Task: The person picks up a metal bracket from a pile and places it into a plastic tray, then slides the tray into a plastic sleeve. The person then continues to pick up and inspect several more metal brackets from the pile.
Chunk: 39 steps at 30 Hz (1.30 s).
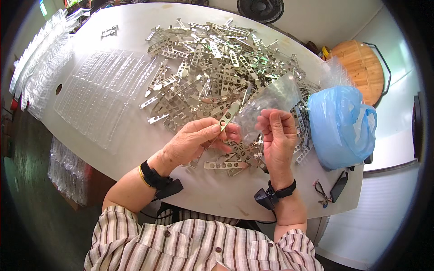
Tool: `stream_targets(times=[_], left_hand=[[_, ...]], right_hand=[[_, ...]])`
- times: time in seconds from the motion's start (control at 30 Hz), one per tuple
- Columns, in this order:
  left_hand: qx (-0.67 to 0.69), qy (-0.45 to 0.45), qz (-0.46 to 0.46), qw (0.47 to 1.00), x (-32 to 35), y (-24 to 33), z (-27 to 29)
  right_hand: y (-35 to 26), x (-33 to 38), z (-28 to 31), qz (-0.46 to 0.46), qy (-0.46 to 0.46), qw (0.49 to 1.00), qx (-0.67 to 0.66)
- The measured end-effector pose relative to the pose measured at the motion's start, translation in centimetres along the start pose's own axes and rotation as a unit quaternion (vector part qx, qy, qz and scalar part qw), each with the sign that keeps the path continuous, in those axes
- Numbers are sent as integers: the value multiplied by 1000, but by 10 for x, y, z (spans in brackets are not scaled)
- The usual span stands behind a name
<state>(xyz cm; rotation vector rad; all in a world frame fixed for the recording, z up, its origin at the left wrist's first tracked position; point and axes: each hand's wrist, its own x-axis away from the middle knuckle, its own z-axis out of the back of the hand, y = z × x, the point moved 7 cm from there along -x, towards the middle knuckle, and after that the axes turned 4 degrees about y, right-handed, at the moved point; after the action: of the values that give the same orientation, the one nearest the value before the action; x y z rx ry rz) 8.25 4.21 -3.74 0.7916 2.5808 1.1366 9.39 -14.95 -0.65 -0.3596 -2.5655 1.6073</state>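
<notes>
My left hand [192, 139] pinches a flat metal strip with round holes [228, 115] between thumb and fingers, held slanted over the pile. Just to its right, my right hand [278, 135] is raised with its fingers curled in toward the thumb; what they hold, if anything, does not show. Beside the right hand, a clear plastic bag [266, 101] lies on the heap of perforated metal strips [194, 77], which spreads across the middle of the table. More strips [226, 165] lie below and between my hands.
Clear moulded plastic trays [106, 90] lie on the white table [153, 180], with more trays stacked [43, 58] at far left. A blue plastic bag [339, 128] stands at right, near keys [323, 198] and a dark phone-like object [339, 186]. A black fan [261, 9] is behind.
</notes>
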Motion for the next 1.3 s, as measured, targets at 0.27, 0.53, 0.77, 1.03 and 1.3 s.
stream_targets(times=[0.27, 0.53, 0.77, 1.03, 1.3], left_hand=[[39, 51, -34, 997, -2, 2, 16], [-7, 78, -63, 995, 2, 14, 16], [15, 54, -41, 998, 1, 8, 11], [14, 52, -4, 999, 3, 3, 15], [-15, 49, -11, 999, 3, 3, 13]], right_hand=[[5, 7, -6, 58, -84, 990, 97], [3, 10, -5, 93, -119, 978, 145], [14, 16, -4, 31, -136, 979, 151], [-23, 3, 18, 107, -46, 984, 133], [-30, -1, 41, 94, 56, 989, 103]])
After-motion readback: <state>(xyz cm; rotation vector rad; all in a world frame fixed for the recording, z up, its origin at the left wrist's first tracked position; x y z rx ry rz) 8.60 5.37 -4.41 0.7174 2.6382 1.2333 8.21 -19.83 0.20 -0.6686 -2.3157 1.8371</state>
